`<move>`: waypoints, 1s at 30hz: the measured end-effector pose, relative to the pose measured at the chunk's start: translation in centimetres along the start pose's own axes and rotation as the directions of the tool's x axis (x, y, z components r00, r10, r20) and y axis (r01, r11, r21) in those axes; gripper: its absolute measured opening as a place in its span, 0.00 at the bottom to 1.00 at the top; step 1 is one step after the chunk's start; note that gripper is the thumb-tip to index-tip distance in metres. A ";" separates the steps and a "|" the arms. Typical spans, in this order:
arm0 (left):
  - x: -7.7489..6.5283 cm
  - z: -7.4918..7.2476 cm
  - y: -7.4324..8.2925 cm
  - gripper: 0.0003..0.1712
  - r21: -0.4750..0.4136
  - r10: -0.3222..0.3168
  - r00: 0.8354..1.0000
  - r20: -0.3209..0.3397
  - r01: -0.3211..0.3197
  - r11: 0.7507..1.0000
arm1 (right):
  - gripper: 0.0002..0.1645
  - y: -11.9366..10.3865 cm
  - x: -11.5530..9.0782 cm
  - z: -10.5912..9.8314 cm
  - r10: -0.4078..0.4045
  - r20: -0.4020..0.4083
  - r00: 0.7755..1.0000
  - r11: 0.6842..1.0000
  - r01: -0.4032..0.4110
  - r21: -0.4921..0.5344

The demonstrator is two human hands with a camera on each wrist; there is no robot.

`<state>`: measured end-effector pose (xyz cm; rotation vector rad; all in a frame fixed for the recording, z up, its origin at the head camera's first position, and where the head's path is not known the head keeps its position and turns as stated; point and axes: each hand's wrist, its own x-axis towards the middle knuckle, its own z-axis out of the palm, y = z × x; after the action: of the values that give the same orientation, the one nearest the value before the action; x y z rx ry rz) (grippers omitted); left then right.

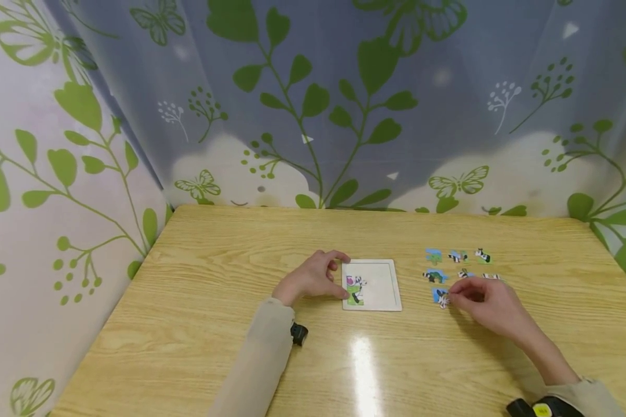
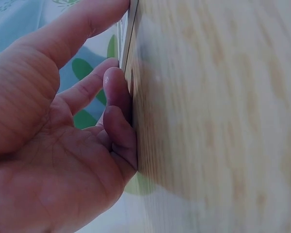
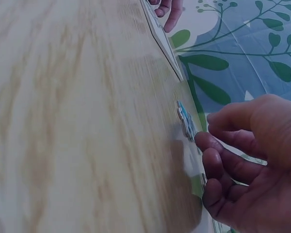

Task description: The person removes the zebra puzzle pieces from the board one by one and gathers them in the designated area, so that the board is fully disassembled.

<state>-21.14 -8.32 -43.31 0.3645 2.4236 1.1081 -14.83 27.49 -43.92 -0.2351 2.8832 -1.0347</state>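
Note:
A white square puzzle tray (image 1: 381, 284) lies mid-table with a few joined picture pieces (image 1: 357, 292) along its left side. My left hand (image 1: 315, 276) stands at the tray's left edge. Its forefinger reaches the upper left corner, the thumb rests near the lower left, and the other fingers curl under against the table, as the left wrist view shows. My right hand (image 1: 487, 298) has its fingertips right at a blue jigsaw piece (image 1: 439, 296) with a striped black-and-white figure. In the right wrist view a small gap shows between thumb (image 3: 225, 116) and forefinger.
Several loose jigsaw pieces (image 1: 434, 275) lie in rows right of the tray, one (image 1: 491, 276) partly behind my right hand. The wooden table (image 1: 198, 289) meets a leaf-printed curtain (image 1: 318, 145) at its back edge and left side.

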 end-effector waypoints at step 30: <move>0.3 -0.1 -0.2 0.42 -0.047 -0.036 0.999 0.002 0.036 0.998 | 0.09 -7.1 5.6 6.5 -0.236 0.054 0.970 0.962 0.225 0.154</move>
<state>-21.41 -8.39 -43.49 0.3056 2.3893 1.1464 -18.73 17.09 -44.53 -0.5982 2.7469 -1.2401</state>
